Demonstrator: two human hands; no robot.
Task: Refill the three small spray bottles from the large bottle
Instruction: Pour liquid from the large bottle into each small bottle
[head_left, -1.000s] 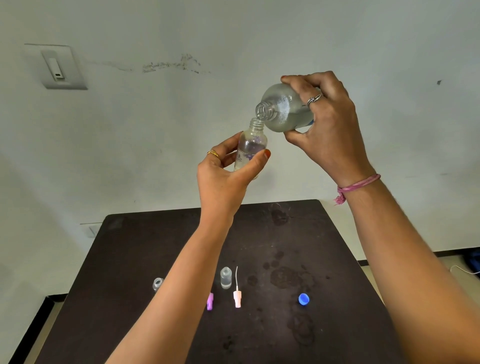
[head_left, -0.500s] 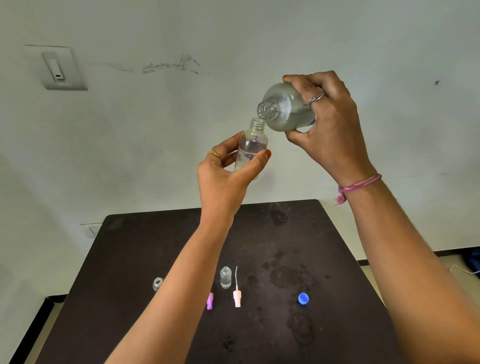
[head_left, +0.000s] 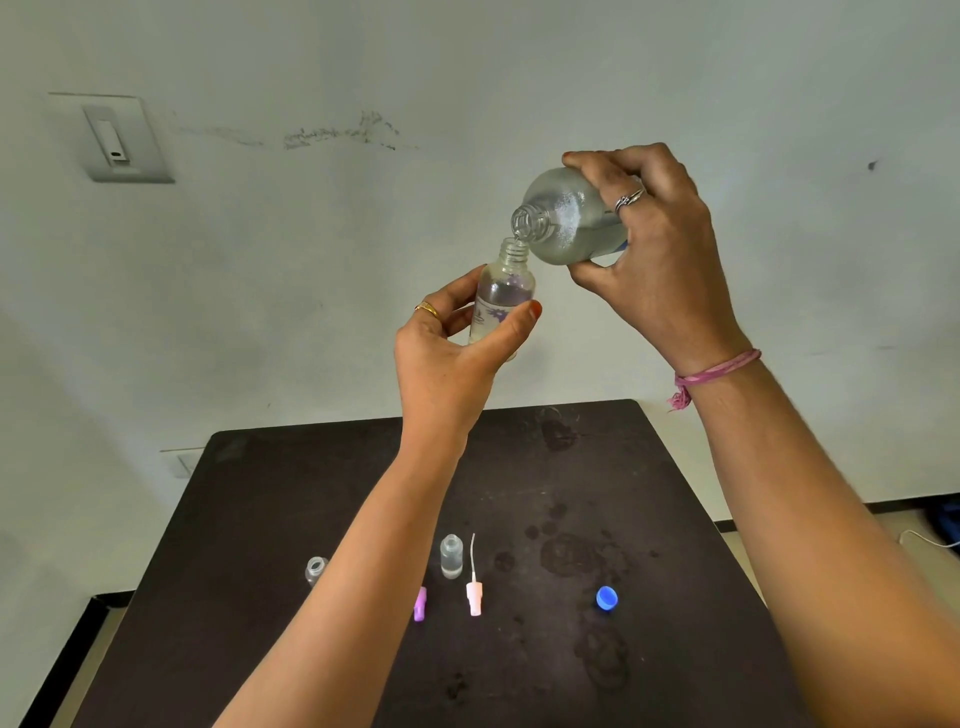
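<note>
My left hand grips a small clear spray bottle with a purple print, held upright and uncapped above the table. My right hand holds the large clear bottle tilted, its open mouth right over the small bottle's neck. On the dark table stand a second small bottle, uncapped, and a third small bottle partly hidden behind my left forearm. A pink spray head with its tube and a purple spray head lie near them.
A blue cap lies on the table's right half, among wet stains. A wall switch is at the upper left. The floor edge with a white cable shows at the right.
Both hands hold nearly still. The large bottle's mouth has dropped slightly closer to the small bottle's neck.
</note>
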